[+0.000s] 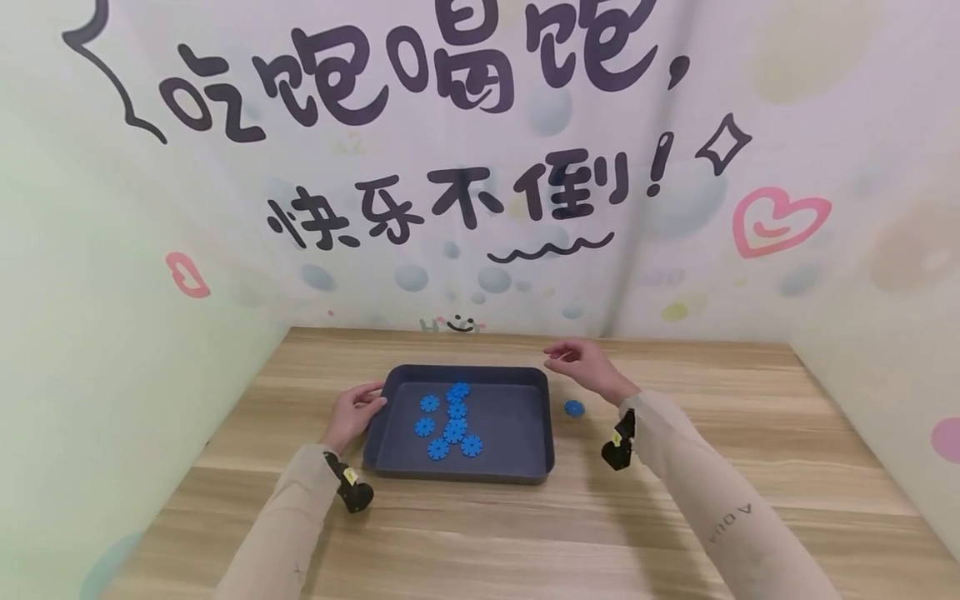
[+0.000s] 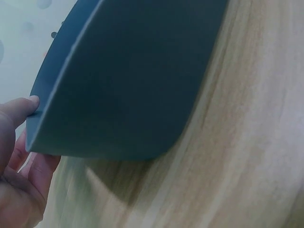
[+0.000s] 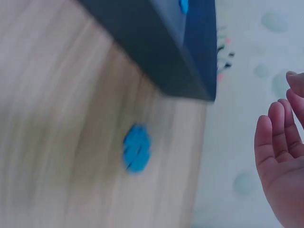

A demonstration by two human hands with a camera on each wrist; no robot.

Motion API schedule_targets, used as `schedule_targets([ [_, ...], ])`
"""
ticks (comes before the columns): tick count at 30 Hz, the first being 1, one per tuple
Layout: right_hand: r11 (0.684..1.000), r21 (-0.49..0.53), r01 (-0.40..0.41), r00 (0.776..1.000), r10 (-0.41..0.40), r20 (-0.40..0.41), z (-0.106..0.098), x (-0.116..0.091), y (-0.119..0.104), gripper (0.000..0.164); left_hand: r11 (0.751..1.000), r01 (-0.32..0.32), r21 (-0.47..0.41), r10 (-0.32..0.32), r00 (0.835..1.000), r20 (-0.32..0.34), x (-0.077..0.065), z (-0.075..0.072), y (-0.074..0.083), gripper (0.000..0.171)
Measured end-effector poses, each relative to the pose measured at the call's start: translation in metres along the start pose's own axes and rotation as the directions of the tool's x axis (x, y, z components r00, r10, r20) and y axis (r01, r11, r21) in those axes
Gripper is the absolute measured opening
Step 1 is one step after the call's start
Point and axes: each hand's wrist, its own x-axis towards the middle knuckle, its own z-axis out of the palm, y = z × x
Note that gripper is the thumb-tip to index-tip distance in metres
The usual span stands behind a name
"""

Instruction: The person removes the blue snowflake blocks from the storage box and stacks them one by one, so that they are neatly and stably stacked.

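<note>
The tray (image 1: 513, 421) holds blue discs (image 1: 471, 446) gathered mostly in its left half, some overlapping. The left hand (image 1: 352, 417) grips the tray's left rim toward the far corner. A lone disc (image 1: 574, 408) lies on the bench (image 1: 465, 542) just right of the tray, apart from the fingers of the right hand (image 1: 588, 367), which are loosely bent, thumb and forefinger a narrow gap apart. The bench is wood-grained; behind it, a pale wall (image 1: 375, 287) carries black lettering and pink hearts.
</note>
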Motion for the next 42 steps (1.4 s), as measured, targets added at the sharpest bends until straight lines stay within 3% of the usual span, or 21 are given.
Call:
schedule_targets([
  [12,0.998,-0.014,0.056,0.998,-0.056,0.012,0.054,0.029,-0.033,0.021,1.0,0.021,0.018,-0.021,1.0,-0.005,0.0,0.0,0.001,0.033],
  [19,0.996,0.033,0.084,0.996,-0.084,0.022,0.075,0.042,-0.031,0.02,0.999,0.035,0.015,-0.035,0.999,-0.012,0.0,-0.001,-0.001,0.034],
  [27,0.993,-0.032,0.116,0.992,-0.115,0.051,0.096,0.051,-0.019,0.023,1.0,0.029,0.006,-0.029,1.0,-0.007,0.0,-0.001,-0.001,0.033],
  [42,0.996,-0.091,-0.016,0.972,0.037,0.231,0.121,0.049,-0.013,0.033,0.999,0.025,0.02,-0.025,1.0,-0.012,0.0,0.001,0.001,0.032],
])
